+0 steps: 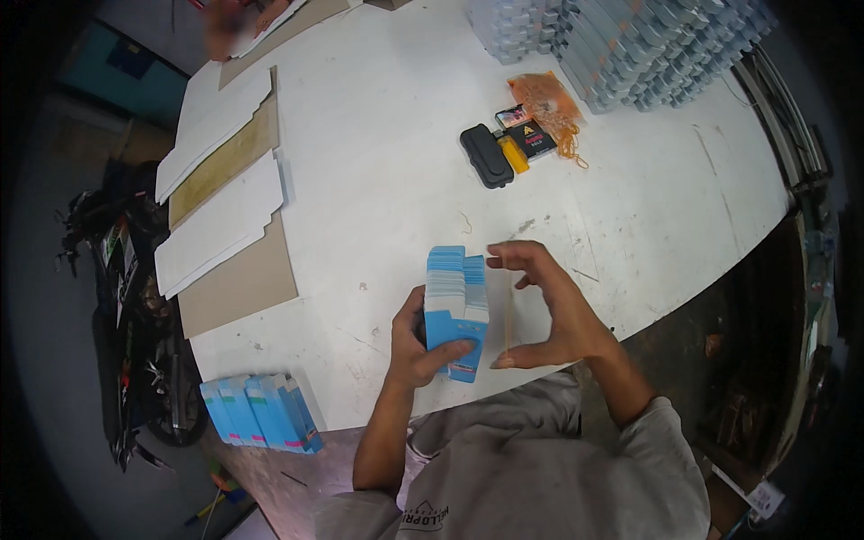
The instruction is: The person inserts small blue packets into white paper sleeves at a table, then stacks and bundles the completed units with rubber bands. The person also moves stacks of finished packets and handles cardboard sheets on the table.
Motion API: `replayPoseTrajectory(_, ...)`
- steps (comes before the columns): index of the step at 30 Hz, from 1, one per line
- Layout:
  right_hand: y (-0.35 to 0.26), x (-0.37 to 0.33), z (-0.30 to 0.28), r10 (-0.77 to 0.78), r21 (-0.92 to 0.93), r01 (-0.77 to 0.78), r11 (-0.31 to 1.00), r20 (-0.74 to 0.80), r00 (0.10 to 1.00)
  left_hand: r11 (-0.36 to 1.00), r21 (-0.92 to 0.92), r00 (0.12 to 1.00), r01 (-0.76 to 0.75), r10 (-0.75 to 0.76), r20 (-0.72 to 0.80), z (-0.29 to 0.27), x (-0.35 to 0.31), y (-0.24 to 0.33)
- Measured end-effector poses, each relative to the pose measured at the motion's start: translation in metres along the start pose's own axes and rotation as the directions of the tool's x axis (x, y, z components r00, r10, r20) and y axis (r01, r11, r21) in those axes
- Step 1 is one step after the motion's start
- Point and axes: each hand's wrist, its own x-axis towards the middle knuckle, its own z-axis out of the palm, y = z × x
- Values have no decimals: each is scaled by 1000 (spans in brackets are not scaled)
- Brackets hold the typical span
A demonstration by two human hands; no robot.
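Note:
My left hand (421,346) is closed around a thick bundle of flat blue-and-white cartons (456,310), with its thumb across the front one. The bundle stands above the near edge of the white table (378,216). Just to its right, my right hand (549,306) has thumb and fingers spread wide. Between them a thin pale rubber band (508,310) is stretched taut, apart from the cartons.
Several blue carton bundles (261,414) sit at the table's near left edge. White sheets and brown boards (234,283) line the left side. A black case (487,156), a yellow lighter (514,155) and a bag of rubber bands (546,101) lie beyond. Grey stacks (630,54) stand far right; another person's hand (220,31) shows far left.

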Motion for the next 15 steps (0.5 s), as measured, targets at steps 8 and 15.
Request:
replayPoseTrajectory(8,9,25,23,212,7,-222,975,266,940,984,49,985,-169,170,-33,-2,-5,-5)
replayPoseTrajectory(15,12,5,43,366,15,-381,924,249,897,966,-119,949,-229,194,-250,-7,6,-12)
